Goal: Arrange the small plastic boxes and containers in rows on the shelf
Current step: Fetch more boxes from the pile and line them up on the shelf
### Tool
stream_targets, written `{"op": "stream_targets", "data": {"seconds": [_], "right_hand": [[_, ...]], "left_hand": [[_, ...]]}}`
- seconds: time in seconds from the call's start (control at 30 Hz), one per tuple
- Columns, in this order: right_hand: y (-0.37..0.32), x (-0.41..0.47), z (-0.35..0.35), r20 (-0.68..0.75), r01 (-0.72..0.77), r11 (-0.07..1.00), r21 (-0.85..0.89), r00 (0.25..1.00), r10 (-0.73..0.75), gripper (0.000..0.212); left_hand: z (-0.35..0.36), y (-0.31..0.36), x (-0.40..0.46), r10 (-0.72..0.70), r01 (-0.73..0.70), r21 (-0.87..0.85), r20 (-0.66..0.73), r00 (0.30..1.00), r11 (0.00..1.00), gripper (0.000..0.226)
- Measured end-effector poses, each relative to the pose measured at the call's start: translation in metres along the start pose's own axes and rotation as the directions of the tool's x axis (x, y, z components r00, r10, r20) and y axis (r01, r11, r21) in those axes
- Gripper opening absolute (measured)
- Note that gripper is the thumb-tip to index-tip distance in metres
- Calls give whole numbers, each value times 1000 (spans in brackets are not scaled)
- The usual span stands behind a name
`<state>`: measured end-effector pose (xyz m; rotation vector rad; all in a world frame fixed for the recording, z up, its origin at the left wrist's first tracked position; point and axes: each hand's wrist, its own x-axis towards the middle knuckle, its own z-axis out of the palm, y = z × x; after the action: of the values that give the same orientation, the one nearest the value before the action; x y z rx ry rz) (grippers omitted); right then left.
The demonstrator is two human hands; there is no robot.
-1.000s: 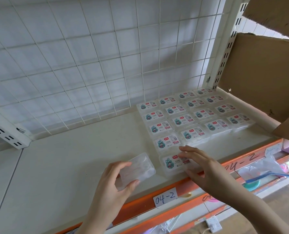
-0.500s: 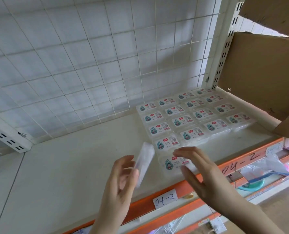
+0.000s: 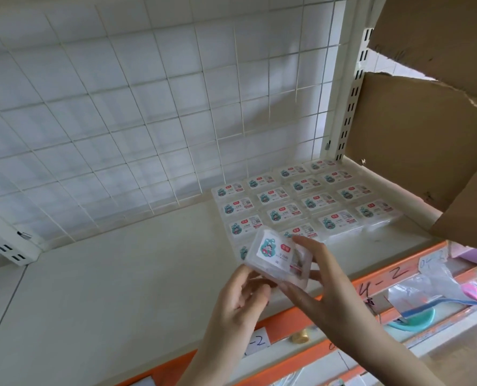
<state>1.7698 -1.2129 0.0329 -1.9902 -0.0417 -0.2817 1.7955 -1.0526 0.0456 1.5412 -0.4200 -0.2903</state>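
Observation:
A small clear plastic box with a teal cartoon label faces up above the shelf's front edge. My left hand grips its lower left corner, and my right hand clasps its right side with the fingers over the top. Behind it, several identical labelled boxes lie flat in neat rows on the right part of the white shelf. The held box and my hands hide the nearest boxes of the left column.
A white wire grid backs the shelf. Torn cardboard walls off the right side. The orange front rail carries handwritten paper labels. Below it are plastic bags and a teal bowl.
My left hand lifted the box from the shelf and turned it from its blank side to label up. My right hand left the front box on the shelf and took hold of the held one.

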Motion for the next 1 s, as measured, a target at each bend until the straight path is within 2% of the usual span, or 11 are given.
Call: {"op": "stream_targets", "data": {"seconds": [0.07, 0.13, 0.23, 0.3, 0.37, 0.43, 0.57, 0.77, 1.0], "right_hand": [[6, 3, -16, 6, 17, 987, -160, 1000, -17, 70], [14, 8, -34, 39, 22, 960, -279, 999, -12, 72], [25, 21, -63, 50, 6, 917, -398, 999, 16, 73], [31, 28, -79, 80, -10, 905, -425, 996, 49, 75], [37, 33, -88, 162, -4, 883, -469, 983, 91, 74], [44, 36, -92, 246, 20, 878, -479, 963, 113, 71], [59, 36, -88, 348, 64, 918, -392, 934, 83, 67], [71, 33, -86, 327, 134, 927, -349, 945, -14, 61], [83, 34, -84, 233, 198, 920, -337, 965, -122, 57]], "left_hand": [[2, -1, 4, 29, -26, 73, -38, 999, 997, 28], [2, -7, 9, 130, -104, 296, -67, 989, 949, 23], [-5, -19, 17, 362, -238, 670, -49, 931, 703, 20], [-11, -28, 21, 447, -256, 791, -25, 894, 556, 22], [-14, -38, 20, 484, -249, 841, -18, 875, 480, 20], [-14, -44, 18, 485, -236, 848, -28, 874, 474, 19], [-13, -49, 17, 420, -206, 851, -19, 907, 483, 27], [-13, -52, 16, 330, -158, 841, -26, 944, 517, 34], [-12, -54, 18, 358, -193, 827, -10, 934, 528, 31]]}}
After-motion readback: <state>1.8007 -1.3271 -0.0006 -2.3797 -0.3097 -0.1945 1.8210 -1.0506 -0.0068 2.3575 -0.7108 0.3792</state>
